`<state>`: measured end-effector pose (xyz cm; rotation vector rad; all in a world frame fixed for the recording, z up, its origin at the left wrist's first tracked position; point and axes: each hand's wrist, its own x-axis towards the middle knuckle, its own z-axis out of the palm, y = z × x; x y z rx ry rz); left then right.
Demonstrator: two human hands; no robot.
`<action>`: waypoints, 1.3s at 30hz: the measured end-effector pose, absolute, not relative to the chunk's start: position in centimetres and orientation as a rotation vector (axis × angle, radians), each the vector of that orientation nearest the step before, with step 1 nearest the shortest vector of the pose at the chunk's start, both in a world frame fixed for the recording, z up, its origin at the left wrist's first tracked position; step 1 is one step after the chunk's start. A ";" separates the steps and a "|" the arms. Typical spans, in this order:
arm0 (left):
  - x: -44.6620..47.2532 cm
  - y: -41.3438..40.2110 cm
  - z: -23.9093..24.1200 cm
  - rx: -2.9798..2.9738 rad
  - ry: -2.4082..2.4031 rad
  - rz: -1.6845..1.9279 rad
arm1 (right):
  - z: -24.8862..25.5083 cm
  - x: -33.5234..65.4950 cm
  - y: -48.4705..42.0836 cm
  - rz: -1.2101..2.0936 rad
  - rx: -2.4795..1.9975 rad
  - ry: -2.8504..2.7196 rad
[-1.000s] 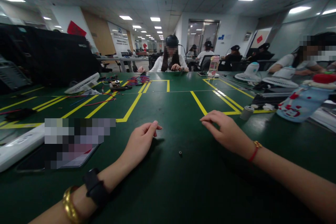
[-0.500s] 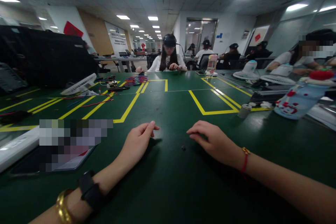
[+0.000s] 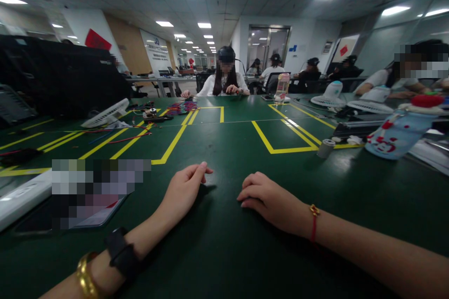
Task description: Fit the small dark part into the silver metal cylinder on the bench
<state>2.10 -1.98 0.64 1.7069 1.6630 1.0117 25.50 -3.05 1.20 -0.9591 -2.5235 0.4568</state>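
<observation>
My left hand (image 3: 184, 188) rests side-on on the green table (image 3: 217, 252). Its fingers are loosely curled with the thumb against the index finger, and nothing shows in them. My right hand (image 3: 271, 202) is palm down, fingers bent and drawn together, their tips at the table surface. The tips cover the spot where a small dark piece lay, so that piece is hidden; its exact kind is too small to tell. A bare strip of table separates the two hands.
Left of my left arm lie a pixelated flat item (image 3: 101, 196) and a white bar (image 3: 26, 196). Ahead on the right stand a small grey cylinder (image 3: 326, 148) and a blue bottle (image 3: 400, 133). Wires (image 3: 180, 107) lie farther off; a person (image 3: 226, 74) sits opposite.
My right hand has moved nearer to me and slightly left, its fingers bending down over the small dark piece, which is now out of sight. My left hand has stayed put.
</observation>
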 end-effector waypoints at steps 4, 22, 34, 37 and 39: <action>2.0 -1.9 0.5 1.686 1.643 1.022 | 1.8 26.4 -2.2 0.447 -1.071 -2.384; 2.2 -2.0 0.7 1.660 1.651 1.023 | 5.1 42.8 6.9 -0.313 -2.087 -2.210; 2.2 -2.1 0.8 1.668 1.635 1.042 | 5.4 44.1 7.1 -0.478 -2.153 -2.076; 2.3 -2.2 0.8 1.662 1.634 1.039 | 5.4 44.4 7.2 -0.442 -2.187 -2.054; 2.3 -2.2 0.9 1.669 1.636 1.037 | 5.5 44.5 7.2 -0.411 -2.189 -2.057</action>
